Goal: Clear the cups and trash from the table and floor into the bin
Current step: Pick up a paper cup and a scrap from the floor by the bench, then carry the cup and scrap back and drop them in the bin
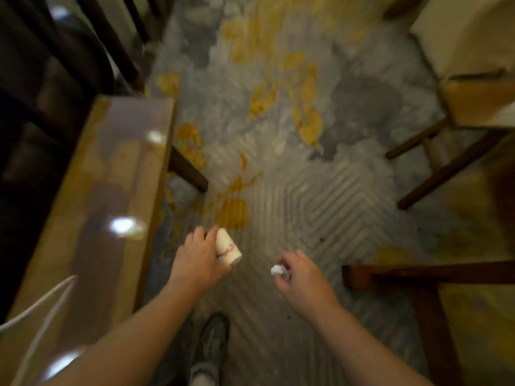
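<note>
My left hand [196,256] grips a white paper cup [228,247] with red print, held on its side above the carpet. My right hand [302,274] pinches a small crumpled white paper [278,270] between its fingertips. Both hands hang over the grey and yellow patterned carpet [306,196], just right of the glossy wooden table [106,190]. No bin shows in this view. The picture is blurred by motion.
The table fills the left side, with a white cable [41,307] across its near end. Dark chairs [69,51] stand behind it. Wooden chair legs [434,176] and a wooden frame [418,277] crowd the right. My shoe [213,341] is on the carpet below.
</note>
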